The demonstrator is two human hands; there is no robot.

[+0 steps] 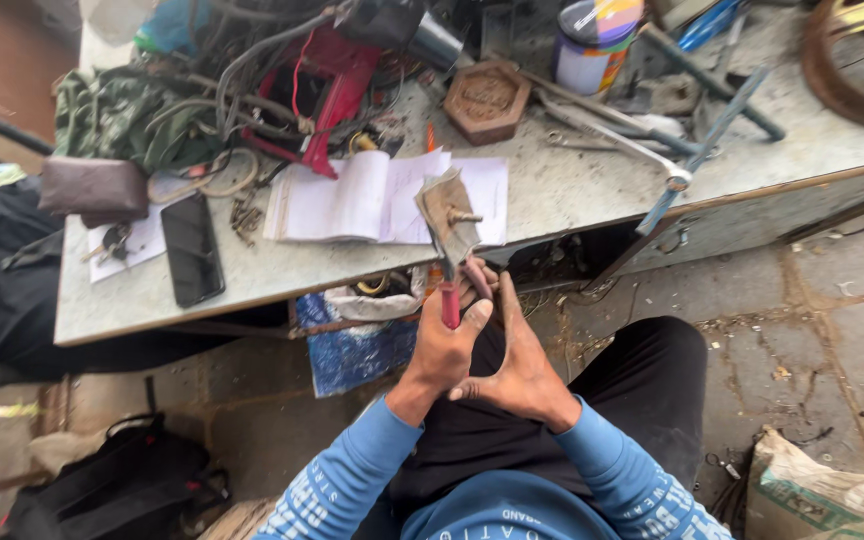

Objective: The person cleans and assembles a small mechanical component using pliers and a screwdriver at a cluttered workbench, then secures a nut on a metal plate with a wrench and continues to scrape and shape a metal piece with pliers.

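My left hand [445, 348] grips the red handles of a pair of pliers [451, 298], held upright in front of my lap. The pliers' jaws clamp a rusty, bent metal plate with a bolt stuck through it [448, 213], raised level with the table's front edge. My right hand [518, 366] presses flat against the left hand and the pliers' handles, fingers stretched out and apart. Both blue sleeves come up from the bottom of the view.
A grey worktable [552, 195] holds an open notebook [362, 200], a black phone [192, 250], a brown pouch [92, 188], tangled cables with a red part [317, 80], a hexagonal block [487, 98], a paint tin [592, 45] and spanners [617, 135]. A black bag [122, 485] lies lower left, a sack [822, 495] lower right.
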